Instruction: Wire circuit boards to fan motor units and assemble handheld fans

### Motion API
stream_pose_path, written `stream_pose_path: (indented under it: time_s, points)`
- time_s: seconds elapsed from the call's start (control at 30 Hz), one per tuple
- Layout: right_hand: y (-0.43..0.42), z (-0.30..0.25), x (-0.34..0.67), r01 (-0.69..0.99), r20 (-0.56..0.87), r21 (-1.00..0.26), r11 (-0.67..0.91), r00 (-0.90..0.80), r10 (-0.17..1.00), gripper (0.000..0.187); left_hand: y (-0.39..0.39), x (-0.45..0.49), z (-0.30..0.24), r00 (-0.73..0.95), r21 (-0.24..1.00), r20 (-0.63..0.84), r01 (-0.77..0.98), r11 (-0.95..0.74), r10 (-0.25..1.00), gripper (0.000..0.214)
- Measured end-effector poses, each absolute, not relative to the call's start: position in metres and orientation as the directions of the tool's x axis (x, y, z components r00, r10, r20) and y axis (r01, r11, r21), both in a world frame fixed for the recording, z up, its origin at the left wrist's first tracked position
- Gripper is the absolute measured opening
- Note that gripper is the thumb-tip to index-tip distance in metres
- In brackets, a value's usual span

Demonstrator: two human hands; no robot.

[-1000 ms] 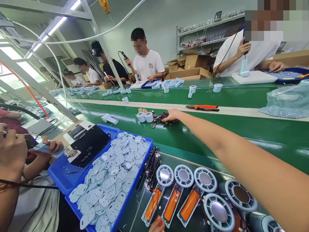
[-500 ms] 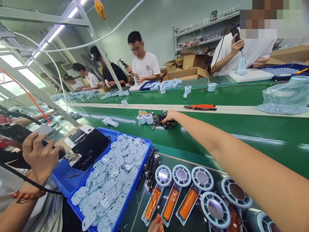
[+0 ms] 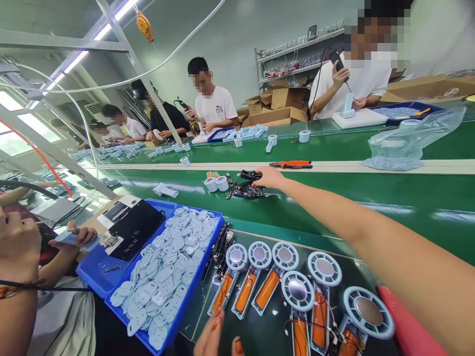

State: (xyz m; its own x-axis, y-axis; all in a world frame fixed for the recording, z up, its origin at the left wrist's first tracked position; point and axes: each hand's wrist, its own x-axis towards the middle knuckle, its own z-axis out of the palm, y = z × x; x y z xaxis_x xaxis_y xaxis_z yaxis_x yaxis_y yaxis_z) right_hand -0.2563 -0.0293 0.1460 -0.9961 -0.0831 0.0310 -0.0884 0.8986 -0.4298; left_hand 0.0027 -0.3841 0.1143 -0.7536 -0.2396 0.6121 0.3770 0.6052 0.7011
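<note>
**Figure legend.** The right hand point(image 3: 272, 179) is extended across a green conveyor belt point(image 3: 371, 190) and is laid, half-open, on a pile of black circuit boards point(image 3: 247, 190); whether a board is gripped cannot be determined. Two white cups point(image 3: 221, 184) are placed just beside the pile. The left hand point(image 3: 212, 338) is partly shown at the lower frame edge, its grip indeterminable, near six round disc-headed units point(image 3: 259, 254) and six orange cells point(image 3: 267, 289). Two blue trays point(image 3: 92, 271) are seen at left, one being filled with white plastic plates point(image 3: 159, 277). One pair of orange-handled pliers point(image 3: 290, 164) is laid beyond the pile.
</note>
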Motion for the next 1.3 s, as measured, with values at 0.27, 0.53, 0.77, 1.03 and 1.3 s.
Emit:
stream_pose_path:
  time_s: [0.27,0.53,0.77,1.03,1.3]
  points:
    - [0.015,0.135,-0.196,-0.172,0.086,-0.373,0.912,-0.985,-0.15,0.034,-0.302,0.027,0.158,-0.674,0.515,0.737,0.606,0.606,0.048,0.037]
    - [0.034,0.126,-0.191,-0.214,0.019,-0.345,0.914,-0.975,-0.221,0.051,-0.223,-0.152,0.184,-0.883,0.329,0.149,0.468,0.82,0.445,0.064]
    - [0.048,0.114,-0.187,-0.216,-0.02,-0.343,0.914,-0.971,-0.237,0.056,-0.161,-0.213,0.149,-0.865,0.146,-0.115,0.472,0.87,0.488,0.093]
    - [0.051,0.106,-0.19,-0.213,-0.013,-0.382,0.899,-0.972,-0.235,0.066,-0.139,-0.219,0.141,-0.826,0.069,-0.128,0.545,0.836,0.549,0.041]
    - [0.044,0.118,-0.198,-0.196,-0.083,-0.405,0.893,-0.965,-0.25,0.043,-0.142,-0.213,0.141,-0.857,0.023,-0.123,0.502,0.865,0.5,0.077]
